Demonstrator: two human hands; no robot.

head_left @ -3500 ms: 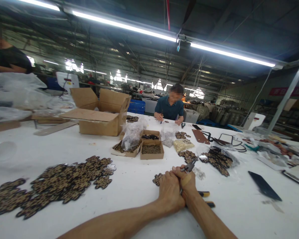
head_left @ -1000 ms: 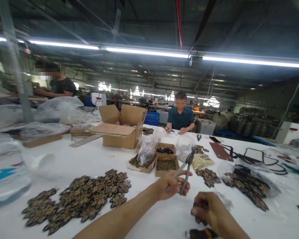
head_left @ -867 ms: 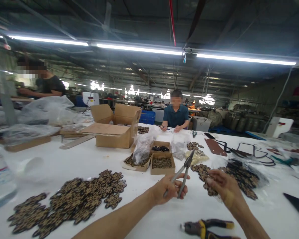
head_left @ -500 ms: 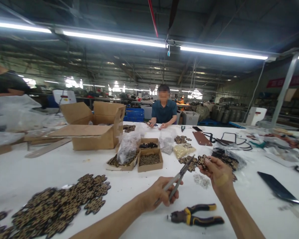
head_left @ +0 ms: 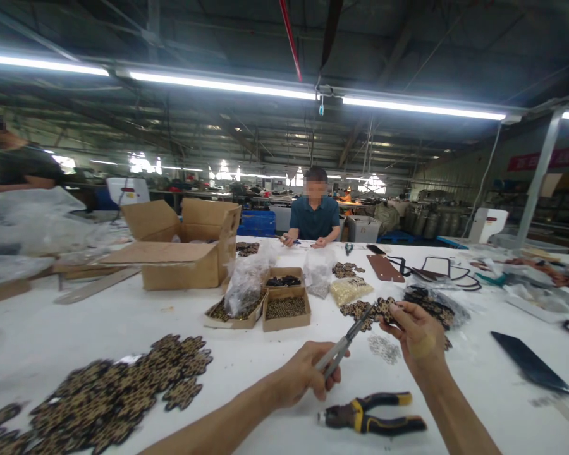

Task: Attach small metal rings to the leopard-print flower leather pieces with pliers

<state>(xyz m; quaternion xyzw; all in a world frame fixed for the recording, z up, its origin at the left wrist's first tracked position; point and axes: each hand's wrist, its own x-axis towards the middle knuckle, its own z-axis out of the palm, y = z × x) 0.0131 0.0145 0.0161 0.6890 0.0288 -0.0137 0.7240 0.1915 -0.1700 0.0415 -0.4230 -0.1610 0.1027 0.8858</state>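
**Grey pliers held up to a patterned piece**

The left grip is wrapped around the handles of the grey pliers, whose tips reach to the near edge of the patterned piece; whether they touch it cannot be told. The right grip pinches that piece between thumb and fingers, above the white counter. Nearer the wearer than both grips lie yellow-and-black pliers. Silvery bits are scattered just left of the right grip. A heap of similar pieces spreads well left of the left grip, and beyond that grip stands an open box of small brass-coloured parts.
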